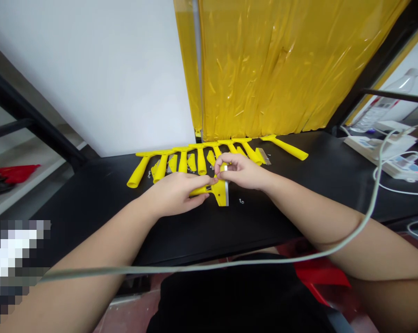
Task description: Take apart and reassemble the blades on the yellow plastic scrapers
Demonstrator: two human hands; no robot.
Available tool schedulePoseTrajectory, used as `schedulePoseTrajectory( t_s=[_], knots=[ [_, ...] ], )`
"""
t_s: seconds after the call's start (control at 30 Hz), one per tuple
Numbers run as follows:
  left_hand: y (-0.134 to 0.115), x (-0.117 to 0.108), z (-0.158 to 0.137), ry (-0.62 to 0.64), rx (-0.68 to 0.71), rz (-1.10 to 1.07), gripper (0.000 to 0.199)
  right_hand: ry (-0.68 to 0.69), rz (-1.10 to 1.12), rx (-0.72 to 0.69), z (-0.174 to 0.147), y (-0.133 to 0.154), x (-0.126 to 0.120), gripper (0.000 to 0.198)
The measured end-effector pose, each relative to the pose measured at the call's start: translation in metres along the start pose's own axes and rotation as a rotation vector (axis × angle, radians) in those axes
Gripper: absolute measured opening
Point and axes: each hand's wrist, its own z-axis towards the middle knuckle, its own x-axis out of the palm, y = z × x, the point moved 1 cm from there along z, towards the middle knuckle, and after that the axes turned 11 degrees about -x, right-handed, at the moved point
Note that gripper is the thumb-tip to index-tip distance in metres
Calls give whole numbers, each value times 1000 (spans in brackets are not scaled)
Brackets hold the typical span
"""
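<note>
A yellow scraper (221,194) with a straight metal blade edge lies across the middle of the black table. My left hand (176,192) is wrapped round its handle, thumb and fingertips close to the head. At the far end of the head, my right hand (241,171) is closed in a pinch; whatever its fingertips hold is too small to make out. Beyond both hands lies a row of yellow scraper handles (162,166), with small yellow pieces and a metal blade (263,156) among them. Loose small screws (241,201) rest to the right of the scraper.
A pale cable (375,189) loops past my right arm and across in front of me. White power strips (391,157) and a plastic bottle (385,101) stand at the right. Behind the table are a white panel (101,69) and yellow plastic sheeting (264,69).
</note>
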Motion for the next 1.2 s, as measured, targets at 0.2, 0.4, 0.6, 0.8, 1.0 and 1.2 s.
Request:
schedulePoseTrajectory(
  t_s=[0.2, 0.4, 0.6, 0.8, 1.0, 1.2],
  knots=[
    [-2, 1, 1, 22, 23, -19, 38, -13, 104, 22, 0, 1, 2, 21],
    [-3, -1, 0, 8, 29, -25, 38, -16, 176, 85, -1, -2, 3, 23],
    [-1, 0, -1, 0, 26, -20, 39, -5, 302, 136, -3, -3, 1, 29],
    [3, -1, -1, -4, -21, -3, 39, -28, 238, 172, -4, 1, -14, 40],
    [6, -3, 0, 21, -100, 7, 40, 409, -251, 320, -20, 21, -48, 26],
    [6, -3, 1, 24, -120, 4, 41, 656, -416, 470, -24, 26, -36, 24]
  ],
)
